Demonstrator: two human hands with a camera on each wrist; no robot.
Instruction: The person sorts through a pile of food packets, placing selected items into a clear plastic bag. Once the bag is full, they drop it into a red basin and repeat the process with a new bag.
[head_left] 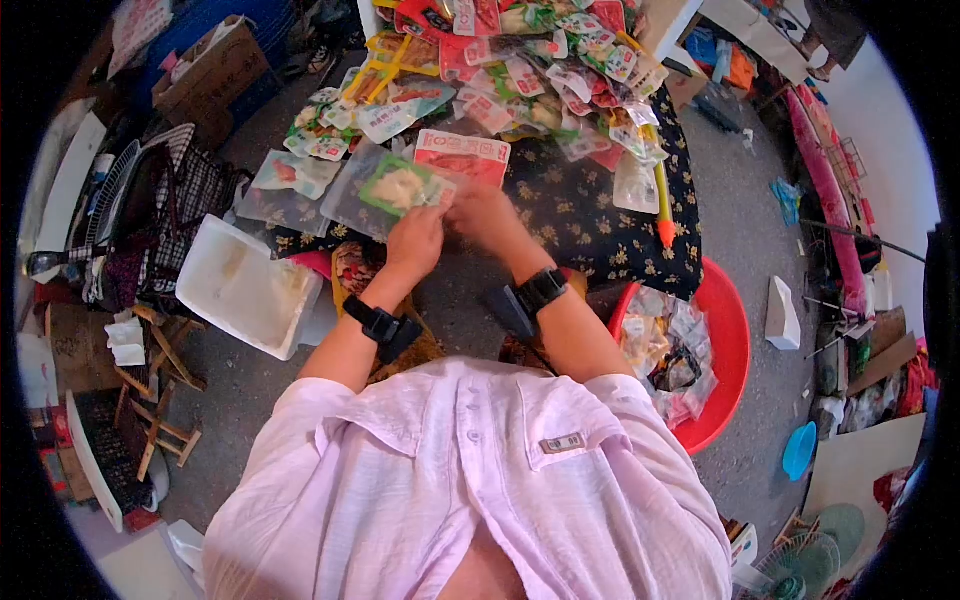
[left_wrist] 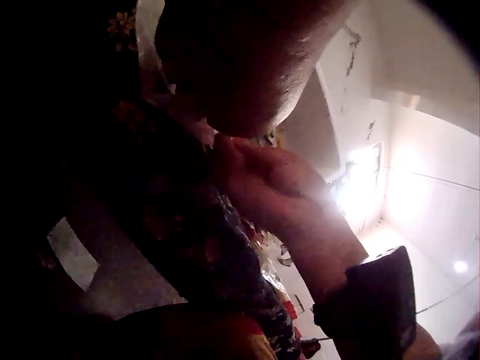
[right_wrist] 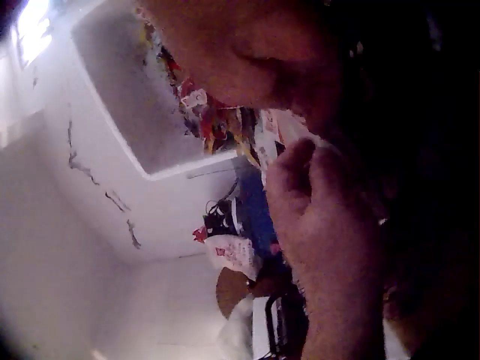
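Note:
A clear packet with a green-bordered label [head_left: 397,188] lies at the near edge of the cloth-covered table [head_left: 560,215]. My left hand [head_left: 415,243] pinches its right corner, fingers curled. Against it, my right hand [head_left: 490,225] has its fingertips bent onto the same corner. The left wrist view has my left hand [left_wrist: 240,67] large above and my right hand [left_wrist: 277,184] meeting it. In the right wrist view, both my right hand [right_wrist: 240,52] and left hand [right_wrist: 322,195] hold pale plastic between them. A red-and-white packet [head_left: 462,155] lies just beyond.
Many colourful packets [head_left: 500,85] are heaped across the table's far part. A white foam box [head_left: 245,285] stands at the left. On the right, a red basin [head_left: 735,350] holds plastic packets. An orange-tipped yellow stick [head_left: 664,205] lies near the table's right edge.

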